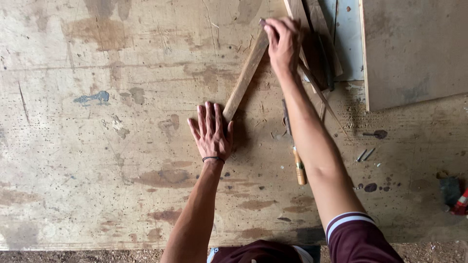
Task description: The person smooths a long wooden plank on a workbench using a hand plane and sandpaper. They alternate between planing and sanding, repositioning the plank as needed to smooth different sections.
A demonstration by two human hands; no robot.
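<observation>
On a stained plywood workbench [97, 170], the left hand [211, 132] lies flat on the near end of a wooden slat [245, 78] while the right hand [282, 41] grips its far end; uneven pressure could let it skid towards the chisel [294, 151].

A stained, scuffed plywood tabletop [97, 160] fills the view, and a chisel with a wooden handle [298, 165] lies on it. Two loose nails [364, 155] sit near a dark knot-like spot, a pale board [414, 48] covers the far right corner, and sawdust [73, 255] lines the near edge.
</observation>
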